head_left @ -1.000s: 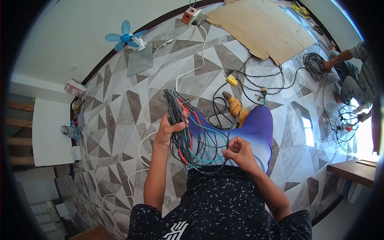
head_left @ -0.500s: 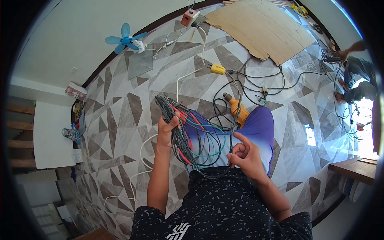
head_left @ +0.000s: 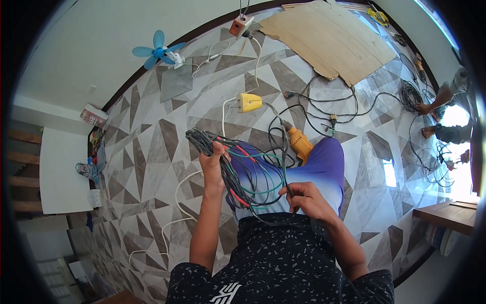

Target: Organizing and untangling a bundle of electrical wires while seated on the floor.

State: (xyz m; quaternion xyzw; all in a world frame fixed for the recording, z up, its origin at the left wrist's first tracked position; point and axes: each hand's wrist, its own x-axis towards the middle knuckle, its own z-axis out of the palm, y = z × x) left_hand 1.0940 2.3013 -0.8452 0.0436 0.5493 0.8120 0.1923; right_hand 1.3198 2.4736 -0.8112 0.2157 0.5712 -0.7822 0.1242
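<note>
Now, cords (head_left: 232, 181): a loopy bunch, partly over the lap (head_left: 314, 175).
Left hand (head_left: 215, 159): fingers wrapped round the cords.
Right hand (head_left: 306, 200): fingers curled on one dark cord (head_left: 285, 175).
Winding: seems under way; next turn needs a steady left grip.
Yellow plug (head_left: 250, 103): out past the cords.

Right hand (head_left: 306, 198) has open passage rightward over the tiled floor (head_left: 367, 172). Forward, orange drill (head_left: 300, 145) and right knee (head_left: 330, 152) obstruct; leftward, looped wires (head_left: 232, 177) crowd the gap to left hand (head_left: 213, 163).
</note>
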